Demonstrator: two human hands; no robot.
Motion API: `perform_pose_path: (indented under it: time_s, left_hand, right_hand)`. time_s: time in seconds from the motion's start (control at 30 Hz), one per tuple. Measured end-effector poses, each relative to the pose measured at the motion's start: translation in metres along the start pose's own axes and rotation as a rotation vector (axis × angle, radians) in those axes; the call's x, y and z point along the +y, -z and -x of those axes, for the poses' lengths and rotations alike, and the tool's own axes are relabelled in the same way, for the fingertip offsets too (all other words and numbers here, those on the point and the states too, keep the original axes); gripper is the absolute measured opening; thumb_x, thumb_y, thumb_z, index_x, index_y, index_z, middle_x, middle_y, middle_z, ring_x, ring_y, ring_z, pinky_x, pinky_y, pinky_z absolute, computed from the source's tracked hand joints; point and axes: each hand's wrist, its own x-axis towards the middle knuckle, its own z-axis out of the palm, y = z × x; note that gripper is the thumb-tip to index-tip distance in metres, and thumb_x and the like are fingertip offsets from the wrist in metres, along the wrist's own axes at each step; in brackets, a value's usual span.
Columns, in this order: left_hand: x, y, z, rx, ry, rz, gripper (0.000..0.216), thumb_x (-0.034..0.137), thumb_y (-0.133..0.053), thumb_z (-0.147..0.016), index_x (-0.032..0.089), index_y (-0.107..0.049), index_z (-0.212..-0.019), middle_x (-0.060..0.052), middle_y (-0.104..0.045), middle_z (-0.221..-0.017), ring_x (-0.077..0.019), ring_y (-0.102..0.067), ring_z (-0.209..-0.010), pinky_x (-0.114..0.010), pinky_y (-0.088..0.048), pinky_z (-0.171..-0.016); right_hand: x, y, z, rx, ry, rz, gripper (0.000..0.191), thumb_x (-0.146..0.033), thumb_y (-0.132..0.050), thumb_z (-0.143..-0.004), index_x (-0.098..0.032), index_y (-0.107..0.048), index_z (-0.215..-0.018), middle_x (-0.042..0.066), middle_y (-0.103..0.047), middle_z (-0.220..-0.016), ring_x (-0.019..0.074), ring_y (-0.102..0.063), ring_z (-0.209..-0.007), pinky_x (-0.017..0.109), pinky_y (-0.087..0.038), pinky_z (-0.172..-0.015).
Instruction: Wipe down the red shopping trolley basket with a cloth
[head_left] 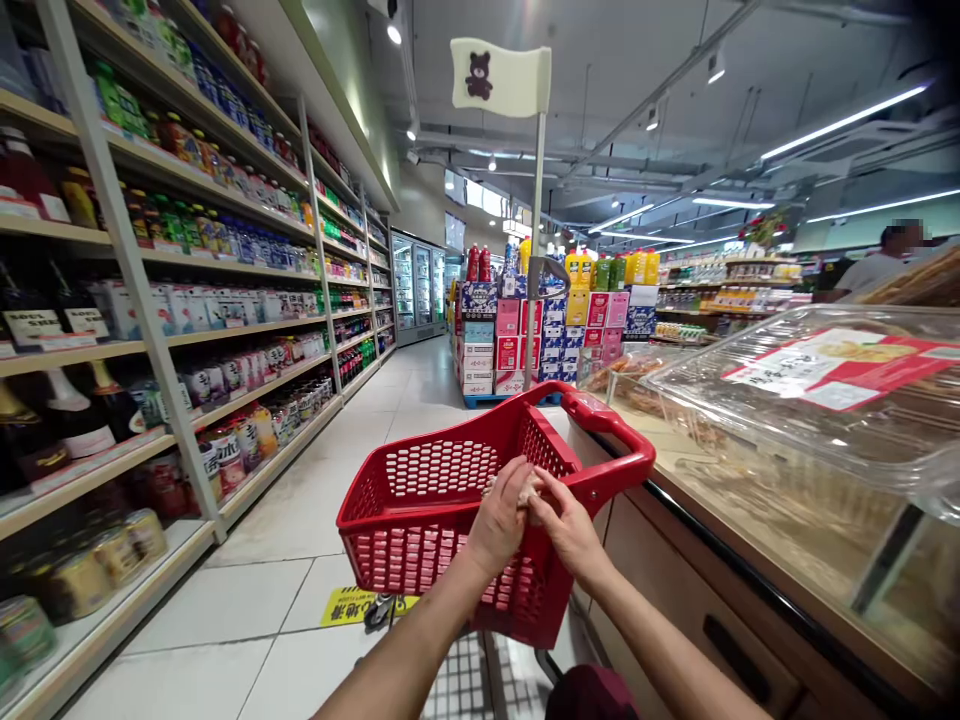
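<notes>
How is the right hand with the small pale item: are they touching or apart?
Touching. The head view shows fingertips of the right hand against the pale item, with no gap between them.

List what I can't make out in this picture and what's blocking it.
Head view, small pale item: mostly covered by the left hand and right hand.
Head view, red basket: floor hidden behind its near side.
Head view, yellow floor sign: partly covered by the caster.
Head view, shelf price labels: too small to read.
</notes>
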Motion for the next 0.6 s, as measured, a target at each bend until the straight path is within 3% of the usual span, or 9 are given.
perform_pose_path:
  time_s: [0.13,0.27,0.37,0.5,0.6]
  left_hand:
    - [0.003,0.016,-0.005,-0.029,-0.039,0.013,0.073,-0.003,-0.033,-0.069,0.023,-0.017,-0.135,-0.009,-0.034,-0.137,-0.018,-0.031,-0.127,-0.041,-0.037,-0.101]
    - [0.007,0.028,-0.011,-0.073,-0.019,0.043,0.082,-0.004,-0.037,-0.066,0.027,-0.01,-0.137,-0.008,-0.017,-0.146,-0.0201,-0.02,-0.132,-0.042,-0.033,-0.102]
    - [-0.002,0.041,-0.002,-0.171,0.083,-0.034,0.084,0.008,-0.05,-0.069,0.023,-0.006,-0.138,-0.012,-0.008,-0.147,-0.0246,-0.01,-0.134,-0.048,-0.023,-0.105]
    - [-0.03,0.063,0.038,-0.37,0.527,-0.328,0.063,0.029,-0.049,-0.078,0.017,-0.024,-0.135,-0.014,-0.021,-0.144,-0.0276,-0.013,-0.133,-0.054,-0.016,-0.104]
    - [-0.044,0.071,0.065,-0.54,0.672,-0.468,0.044,0.031,-0.035,-0.086,0.017,-0.039,-0.128,-0.01,-0.037,-0.138,-0.0247,-0.025,-0.13,-0.049,-0.019,-0.104]
  right_hand:
    - [-0.009,-0.02,-0.004,-0.019,-0.288,-0.485,0.032,-0.043,-0.068,-0.057,-0.02,-0.057,-0.077,-0.001,-0.061,-0.067,0.0137,-0.057,-0.064,0.027,-0.046,-0.06]
    - [-0.013,-0.034,-0.002,0.011,-0.276,-0.523,0.027,-0.033,-0.068,-0.053,-0.019,-0.047,-0.061,-0.007,-0.05,-0.051,0.0081,-0.046,-0.048,0.023,-0.04,-0.051]
    - [-0.026,-0.013,-0.01,0.117,-0.069,-0.19,0.016,-0.027,-0.06,-0.057,-0.019,-0.051,-0.068,-0.004,-0.054,-0.061,0.0109,-0.05,-0.056,0.025,-0.042,-0.056]
    - [-0.041,0.057,-0.037,0.241,0.397,0.599,0.038,-0.016,-0.051,-0.061,-0.02,-0.059,-0.098,0.006,-0.058,-0.1,0.0196,-0.052,-0.089,0.034,-0.041,-0.078]
    - [-0.029,0.087,-0.05,0.192,0.461,1.071,0.021,-0.017,-0.049,-0.068,-0.021,-0.065,-0.082,0.008,-0.058,-0.095,0.0223,-0.05,-0.088,0.038,-0.04,-0.078]
